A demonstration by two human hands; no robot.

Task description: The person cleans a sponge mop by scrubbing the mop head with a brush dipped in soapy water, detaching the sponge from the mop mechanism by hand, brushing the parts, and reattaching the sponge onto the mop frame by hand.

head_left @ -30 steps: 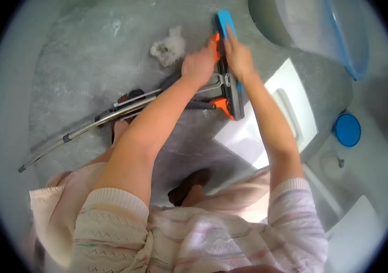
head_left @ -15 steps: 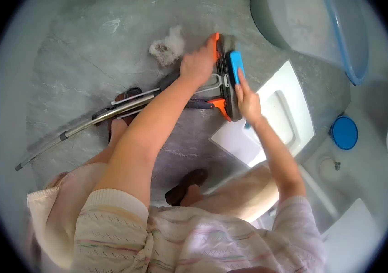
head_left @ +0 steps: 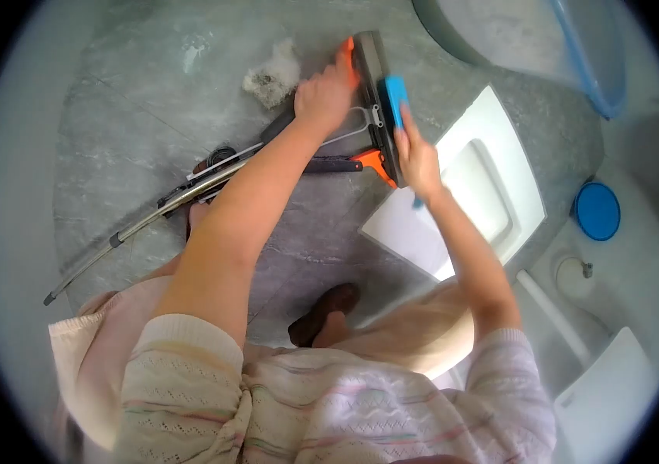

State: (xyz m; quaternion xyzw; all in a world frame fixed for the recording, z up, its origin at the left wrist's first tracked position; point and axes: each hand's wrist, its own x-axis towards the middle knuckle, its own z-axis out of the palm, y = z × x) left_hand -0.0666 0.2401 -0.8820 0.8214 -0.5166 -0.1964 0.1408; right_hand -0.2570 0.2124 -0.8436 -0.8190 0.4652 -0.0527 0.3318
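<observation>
A sponge mop with a metal pole lies slantwise across my front, its long dark head turned toward the upper middle. My left hand is closed on the orange end clip of that head. A second orange clip shows at the near end. My right hand grips a blue scrubbing brush, held against the right side of the mop head. The bristles are mostly hidden.
A grey-white clump of fluff lies on the grey floor. Right of the mop is a white floor basin. Beyond stand a large tub, a blue round lid and a white pipe. My shoe is below.
The mop head has shifted slightly up and left with both hands. It has also turned, showing more of its grey strip. The brush stays against its right side.
</observation>
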